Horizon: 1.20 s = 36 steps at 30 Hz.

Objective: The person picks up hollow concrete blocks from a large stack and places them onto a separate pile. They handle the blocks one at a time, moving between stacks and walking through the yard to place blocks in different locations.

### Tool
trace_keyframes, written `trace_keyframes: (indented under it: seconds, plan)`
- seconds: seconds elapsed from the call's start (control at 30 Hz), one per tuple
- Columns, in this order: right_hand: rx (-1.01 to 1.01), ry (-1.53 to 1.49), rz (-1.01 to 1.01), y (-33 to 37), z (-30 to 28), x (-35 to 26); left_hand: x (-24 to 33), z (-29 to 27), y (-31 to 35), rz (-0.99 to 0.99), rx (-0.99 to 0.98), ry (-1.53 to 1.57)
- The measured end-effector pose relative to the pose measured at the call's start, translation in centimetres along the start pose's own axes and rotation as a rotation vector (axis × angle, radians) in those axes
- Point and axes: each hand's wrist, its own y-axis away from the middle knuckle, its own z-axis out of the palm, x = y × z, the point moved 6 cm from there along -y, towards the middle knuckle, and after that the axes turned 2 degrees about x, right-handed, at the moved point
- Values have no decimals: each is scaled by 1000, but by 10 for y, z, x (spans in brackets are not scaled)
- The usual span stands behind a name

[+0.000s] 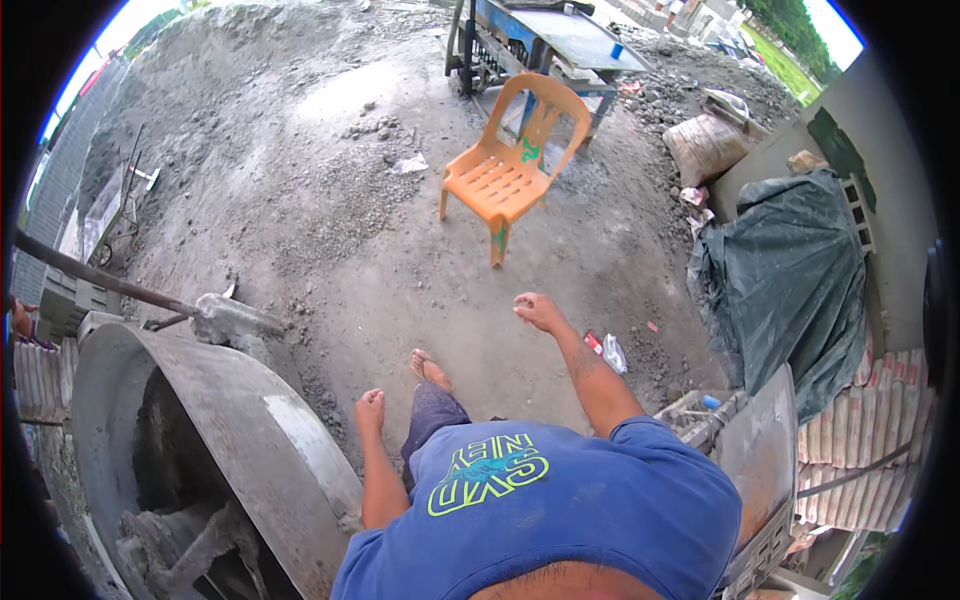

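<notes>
Both hands hang apart in front of our body. Our left hand (370,408), just right of the drum (245,410), is loosely curled; we cannot tell whether anything lies within the fingers. Our right hand (541,312), farther right of the drum, is half curled, and we see nothing in its grasp.

We locate the chair (510,173) ahead and to the right of the drum, upright on the ground (450,300), with neither hand touching it. We note the table (590,40) farther ahead of the drum, beyond the chair, and the tarp (785,280) well to the drum's right.

Handling, chair: we judge it to be moulded plastic, light enough for one hand, stiff in the frame but slightly springy at the legs. We expect a smooth surface, more slippery where dusty. We recommend gripping the top of the backrest (542,84), on the side away from the drum, or both edges of the seat for a level lift. We advise against lifting by one leg, which may flex or crack.

Handling, drum: we judge it to be heavy, rigid metal, its crusted inside rough on skin. We recommend flat palms on the outer wall and fingers clear of the mouth.
</notes>
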Motion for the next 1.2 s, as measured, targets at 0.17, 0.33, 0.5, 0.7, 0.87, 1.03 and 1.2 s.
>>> trace_keyframes:
  seconds: [0.17,0.33,0.5,0.7,0.87,1.03,1.2]
  plan:
    - [-92,45,88,-56,12,14,134,-7,-163,162,-14,-67]
    - [-20,-294,612,-59,21,64,314,-29,-265,221,-171,36]
    - [-260,-64,438,-170,55,62,397,-41,-407,234,-199,105]
    - [-203,-10,341,-495,61,-34,327,-52,-599,120,-51,-262]
    - [-68,-34,72,-787,16,-250,244,-73,-663,-336,-166,-315]
    - [-17,41,-128,-996,-17,-400,286,-76,-793,-242,-721,-979]
    - [-21,124,-87,-1108,-13,-454,426,-83,-1037,-217,-217,-921]
